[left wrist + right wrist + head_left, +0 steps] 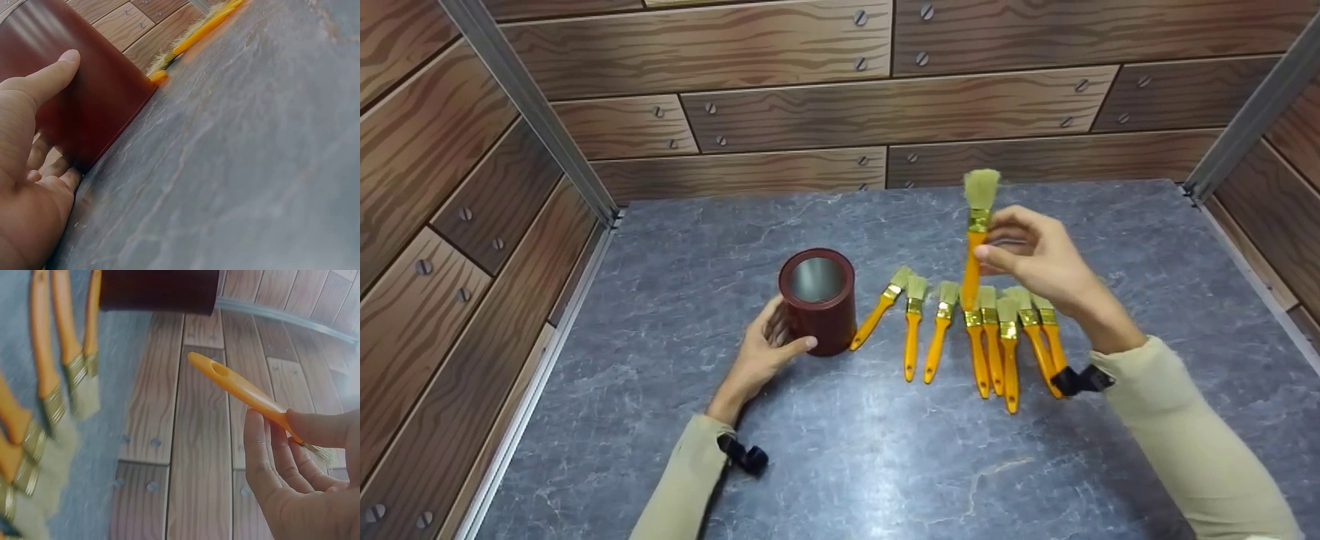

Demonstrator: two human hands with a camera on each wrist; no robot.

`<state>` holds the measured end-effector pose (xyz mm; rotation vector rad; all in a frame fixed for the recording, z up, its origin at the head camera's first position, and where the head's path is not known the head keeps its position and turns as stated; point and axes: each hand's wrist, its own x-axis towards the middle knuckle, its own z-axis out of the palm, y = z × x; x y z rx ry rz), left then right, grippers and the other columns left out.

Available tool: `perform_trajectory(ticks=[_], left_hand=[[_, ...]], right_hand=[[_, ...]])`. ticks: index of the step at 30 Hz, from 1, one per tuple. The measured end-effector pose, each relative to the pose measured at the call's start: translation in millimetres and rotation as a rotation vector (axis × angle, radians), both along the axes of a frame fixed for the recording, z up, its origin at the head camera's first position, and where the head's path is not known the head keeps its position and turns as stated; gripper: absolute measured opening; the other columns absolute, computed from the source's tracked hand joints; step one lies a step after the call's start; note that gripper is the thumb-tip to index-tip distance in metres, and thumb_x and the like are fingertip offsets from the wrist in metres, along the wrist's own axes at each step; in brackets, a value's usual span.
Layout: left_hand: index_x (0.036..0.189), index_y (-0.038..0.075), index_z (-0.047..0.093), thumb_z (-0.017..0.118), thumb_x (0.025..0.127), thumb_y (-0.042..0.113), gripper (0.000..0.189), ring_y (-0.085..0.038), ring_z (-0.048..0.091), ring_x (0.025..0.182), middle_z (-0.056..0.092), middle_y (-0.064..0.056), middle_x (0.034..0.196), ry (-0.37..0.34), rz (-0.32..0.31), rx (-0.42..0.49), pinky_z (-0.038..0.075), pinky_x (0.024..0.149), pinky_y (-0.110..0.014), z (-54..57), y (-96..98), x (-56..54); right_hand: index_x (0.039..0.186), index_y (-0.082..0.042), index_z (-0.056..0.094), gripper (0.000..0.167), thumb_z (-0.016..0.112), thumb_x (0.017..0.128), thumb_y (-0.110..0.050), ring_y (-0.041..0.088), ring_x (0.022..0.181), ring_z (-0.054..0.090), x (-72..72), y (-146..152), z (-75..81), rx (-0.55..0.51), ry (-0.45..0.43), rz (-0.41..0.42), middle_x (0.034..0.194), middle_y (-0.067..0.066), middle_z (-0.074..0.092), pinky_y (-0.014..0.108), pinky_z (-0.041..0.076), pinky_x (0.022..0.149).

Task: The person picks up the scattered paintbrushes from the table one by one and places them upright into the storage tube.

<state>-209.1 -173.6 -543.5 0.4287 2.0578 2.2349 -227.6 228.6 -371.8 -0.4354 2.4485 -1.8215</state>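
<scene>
A dark red cylindrical cup (pixel 829 326), hollow and open at the top, stands upright on the table. My left hand (pixel 761 349) holds it low on its left side, thumb across the front and fingers behind. Up in the air, my right hand (pixel 1039 255) pinches a paintbrush (pixel 973 262) by its orange handle, bristles pointing up. The right wrist view shows the handle (pixel 236 387) between thumb and fingertips, its holed end free. Below lie several more paintbrushes (pixel 912 337) with orange handles, gold ferrules and pale bristles. One paintbrush (pixel 877 311) leans close to the cup's right side.
The grey marbled table (pixel 840 450) is bounded by wood-patterned walls (pixel 787 124) at the back and both sides. Metal rails (pixel 529 112) run along the corners. Small black wrist cameras sit on both sleeves.
</scene>
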Motion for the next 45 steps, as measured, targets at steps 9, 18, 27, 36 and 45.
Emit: perform_trajectory(ticks=[9, 18, 27, 36, 45], left_hand=[[0.167, 0.016, 0.037, 0.086, 0.092, 0.01, 0.09, -0.026, 0.04, 0.158, 0.046, -0.009, 0.166, -0.008, 0.003, -0.013, 0.036, 0.13, -0.037, 0.4, -0.6, 0.2], [0.166, 0.016, 0.038, 0.086, 0.092, 0.008, 0.089, -0.023, 0.04, 0.158, 0.047, -0.008, 0.166, -0.006, 0.004, 0.0, 0.036, 0.129, -0.034, -0.7, 0.7, -0.5], [0.166, 0.015, 0.037, 0.085, 0.092, 0.006, 0.089, -0.023, 0.041, 0.157, 0.047, -0.007, 0.166, -0.003, 0.003, 0.011, 0.037, 0.129, -0.033, -1.1, 0.8, -1.3], [0.166, 0.017, 0.038, 0.087, 0.092, 0.01, 0.089, -0.024, 0.042, 0.157, 0.047, -0.007, 0.166, -0.017, 0.013, -0.019, 0.036, 0.13, -0.037, -1.0, -0.1, -1.6], [0.167, 0.017, 0.036, 0.085, 0.093, 0.01, 0.089, -0.025, 0.039, 0.158, 0.044, -0.008, 0.168, -0.04, 0.014, -0.024, 0.034, 0.131, -0.04, 0.6, -0.3, -0.5]], right_hand=[[0.129, 0.008, 0.06, 0.031, 0.07, 0.099, 0.006, 0.023, 0.098, 0.077, -11.2, -41, 8.9, -0.11, 0.017, 0.053, 0.116, 0.018, 0.071, 0.04, 0.067, 0.091], [0.126, 0.007, 0.063, 0.029, 0.069, 0.098, 0.01, 0.026, 0.096, 0.078, -17.1, -83, 18.2, -0.196, 0.046, 0.127, 0.113, 0.018, 0.072, 0.044, 0.067, 0.089], [0.121, 0.005, 0.066, 0.025, 0.072, 0.097, 0.008, 0.029, 0.097, 0.078, -22.9, -124, 23.2, -0.205, 0.094, 0.162, 0.115, 0.025, 0.074, 0.043, 0.067, 0.089], [0.122, 0.003, 0.068, 0.026, 0.072, 0.097, 0.007, 0.032, 0.097, 0.078, -28.6, -157, 14.7, -0.185, 0.108, 0.2, 0.114, 0.022, 0.075, 0.045, 0.067, 0.088], [0.123, 0.002, 0.068, 0.025, 0.072, 0.098, 0.004, 0.035, 0.096, 0.078, -31.4, -174, -4.6, -0.103, 0.11, 0.23, 0.113, 0.021, 0.074, 0.042, 0.068, 0.085]])
